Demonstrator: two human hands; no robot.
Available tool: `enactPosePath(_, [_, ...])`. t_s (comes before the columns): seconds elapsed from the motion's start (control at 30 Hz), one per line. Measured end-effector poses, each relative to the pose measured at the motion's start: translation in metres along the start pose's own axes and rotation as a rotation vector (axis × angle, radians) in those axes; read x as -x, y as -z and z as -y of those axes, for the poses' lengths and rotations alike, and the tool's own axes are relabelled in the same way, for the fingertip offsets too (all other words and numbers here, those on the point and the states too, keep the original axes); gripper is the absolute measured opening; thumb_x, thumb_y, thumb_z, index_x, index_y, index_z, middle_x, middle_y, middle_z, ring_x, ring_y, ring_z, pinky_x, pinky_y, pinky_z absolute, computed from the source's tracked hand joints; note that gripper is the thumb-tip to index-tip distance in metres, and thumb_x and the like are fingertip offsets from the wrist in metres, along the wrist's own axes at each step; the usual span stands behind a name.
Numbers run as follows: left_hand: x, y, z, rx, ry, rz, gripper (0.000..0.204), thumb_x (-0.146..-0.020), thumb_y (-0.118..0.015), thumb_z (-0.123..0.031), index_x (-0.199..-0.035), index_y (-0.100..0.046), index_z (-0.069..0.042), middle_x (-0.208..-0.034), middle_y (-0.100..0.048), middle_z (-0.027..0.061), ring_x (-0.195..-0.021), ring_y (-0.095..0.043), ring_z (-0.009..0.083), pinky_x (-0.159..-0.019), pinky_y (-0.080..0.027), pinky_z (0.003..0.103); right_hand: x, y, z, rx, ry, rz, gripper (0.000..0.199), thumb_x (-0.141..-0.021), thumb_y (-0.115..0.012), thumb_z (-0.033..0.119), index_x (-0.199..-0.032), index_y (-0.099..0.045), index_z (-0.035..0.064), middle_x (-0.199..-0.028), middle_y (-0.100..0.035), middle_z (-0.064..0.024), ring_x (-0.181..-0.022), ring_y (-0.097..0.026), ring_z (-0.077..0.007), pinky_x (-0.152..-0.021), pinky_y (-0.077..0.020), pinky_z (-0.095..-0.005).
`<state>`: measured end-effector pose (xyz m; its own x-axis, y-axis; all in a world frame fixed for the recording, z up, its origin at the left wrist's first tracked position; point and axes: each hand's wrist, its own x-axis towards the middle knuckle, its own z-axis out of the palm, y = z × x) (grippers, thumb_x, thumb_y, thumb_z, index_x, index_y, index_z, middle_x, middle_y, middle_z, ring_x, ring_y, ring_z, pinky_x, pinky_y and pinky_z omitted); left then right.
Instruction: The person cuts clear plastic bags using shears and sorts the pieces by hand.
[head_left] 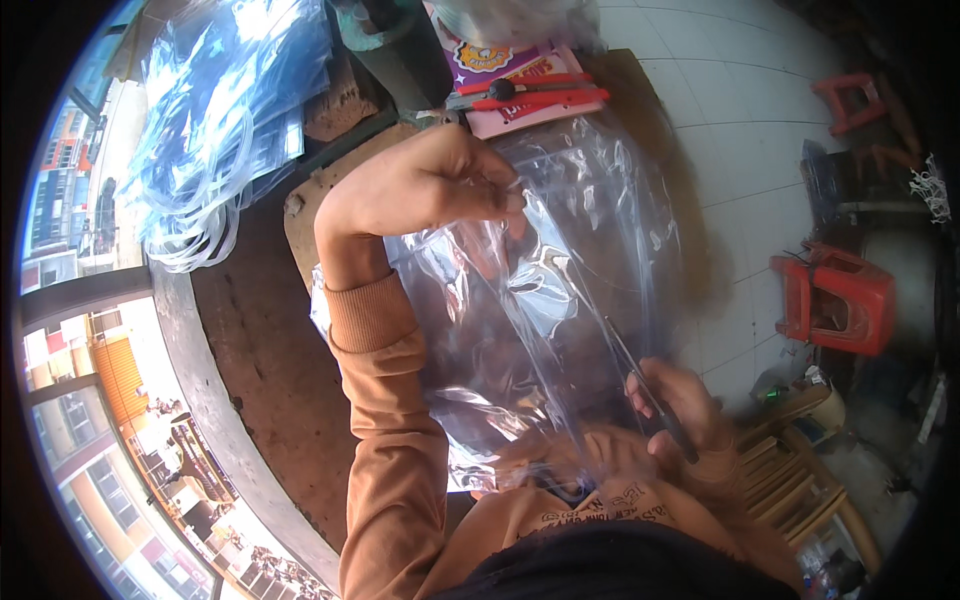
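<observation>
Tiled floor (pixel 735 100), creased clear plastic (pixel 545 290)

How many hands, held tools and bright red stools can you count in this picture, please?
Hands: 2 (left hand, pinching clear plastic; right hand)
Held tools: 1 (slim tool, right hand)
Bright red stools: 2 (upper stool, lower stool)
Total: 5

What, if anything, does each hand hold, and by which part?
The left hand pinches clear plastic sheeting by a raised edge or fold; the right hand grips a slim tool, type unclear, by its dark handle.
</observation>
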<state>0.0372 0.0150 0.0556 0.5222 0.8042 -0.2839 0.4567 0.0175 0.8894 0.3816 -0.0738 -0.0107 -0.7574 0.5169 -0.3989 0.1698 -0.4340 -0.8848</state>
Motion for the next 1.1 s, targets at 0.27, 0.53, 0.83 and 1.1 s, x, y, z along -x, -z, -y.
enactPosePath(0.27, [0.001, 0.001, -0.001, 0.002, 0.010, -0.002, 0.017, -0.079, -0.057, -0.014, -0.081, -0.067, 0.000, -0.064, -0.061, 0.0043, -0.062, -0.053, 0.0078, -0.060, -0.042, 0.025, -0.061, -0.020, 0.025, -0.185, 0.130, 0.011, 0.059, -0.060, -0.083, 0.030, -0.100, -0.049, 0.0030, -0.081, -0.044, 0.0014, -0.074, -0.042, -0.0068, -0.069, -0.0380, -0.0214])
enactPosePath(0.53, [0.000, -0.001, -0.006, 0.017, 0.038, 0.001, 0.016, -0.078, -0.057, -0.012, -0.080, -0.068, 0.000, -0.064, -0.061, 0.0032, -0.063, -0.053, 0.0078, -0.061, -0.042, 0.025, -0.076, -0.026, 0.029, -0.221, 0.126, 0.006, 0.067, -0.061, -0.082, 0.036, -0.106, -0.045, 0.0034, -0.084, -0.043, 0.0018, -0.077, -0.042, -0.0073, -0.070, -0.0389, -0.0225])
enactPosePath(0.83, [0.000, -0.001, -0.001, 0.042, 0.002, 0.005, 0.016, -0.079, -0.057, -0.013, -0.081, -0.068, -0.001, -0.065, -0.062, 0.0040, -0.063, -0.056, 0.0080, -0.062, -0.043, 0.024, -0.079, -0.026, 0.027, -0.226, 0.136, -0.005, 0.072, -0.056, -0.084, 0.037, -0.105, -0.045, 0.0031, -0.080, -0.042, 0.0030, -0.072, -0.040, -0.0050, -0.065, -0.0369, -0.0196])
enactPosePath(1.1, [-0.001, -0.001, -0.003, 0.011, 0.007, 0.006, 0.018, -0.081, -0.057, -0.014, -0.081, -0.068, -0.001, -0.064, -0.062, 0.0041, -0.060, -0.055, 0.0075, -0.060, -0.043, 0.025, -0.073, -0.030, 0.035, -0.207, 0.089, -0.070, 0.070, -0.052, -0.086, 0.035, -0.102, -0.049, 0.0022, -0.074, -0.044, 0.0047, -0.068, -0.041, -0.0031, -0.060, -0.0356, -0.0169])
